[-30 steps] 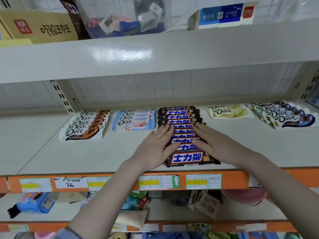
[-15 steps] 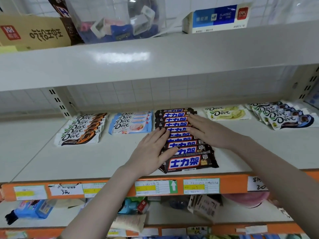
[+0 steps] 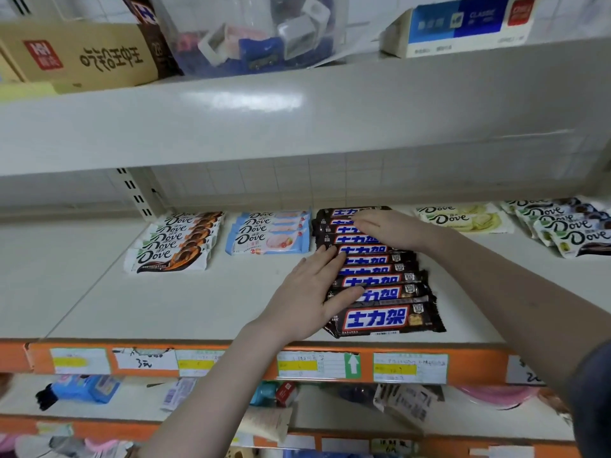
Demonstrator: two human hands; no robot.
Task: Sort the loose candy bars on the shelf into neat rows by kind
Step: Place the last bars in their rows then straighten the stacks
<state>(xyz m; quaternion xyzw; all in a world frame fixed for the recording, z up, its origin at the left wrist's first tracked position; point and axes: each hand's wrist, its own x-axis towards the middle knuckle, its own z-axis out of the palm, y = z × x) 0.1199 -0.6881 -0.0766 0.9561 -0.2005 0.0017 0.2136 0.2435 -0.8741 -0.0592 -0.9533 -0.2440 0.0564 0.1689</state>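
Observation:
A row of several dark brown candy bars with blue lettering (image 3: 383, 320) runs front to back in the middle of the white shelf (image 3: 185, 305). My left hand (image 3: 309, 292) lies flat with straight fingers against the left ends of the middle bars. Farther back, my right hand (image 3: 388, 228) rests flat on top of the rear bars, fingers pointing left. Other rows lie alongside: brown-and-white Dove bars (image 3: 175, 241), light blue Dove bars (image 3: 269, 233), pale green Dove bars (image 3: 463, 218) and dark-marked Dove bars (image 3: 568, 226) at the far right.
The upper shelf (image 3: 297, 107) overhangs low and carries a cardboard box (image 3: 82, 54), a clear bag (image 3: 258, 34) and a blue carton (image 3: 463, 24). An orange front rail with price labels (image 3: 317, 365) borders the shelf. Assorted goods fill the lower shelf (image 3: 82, 388).
My right hand has slid from the right side of the middle bars back onto the rear bars. My left hand stays at the row's left side, slightly farther back.

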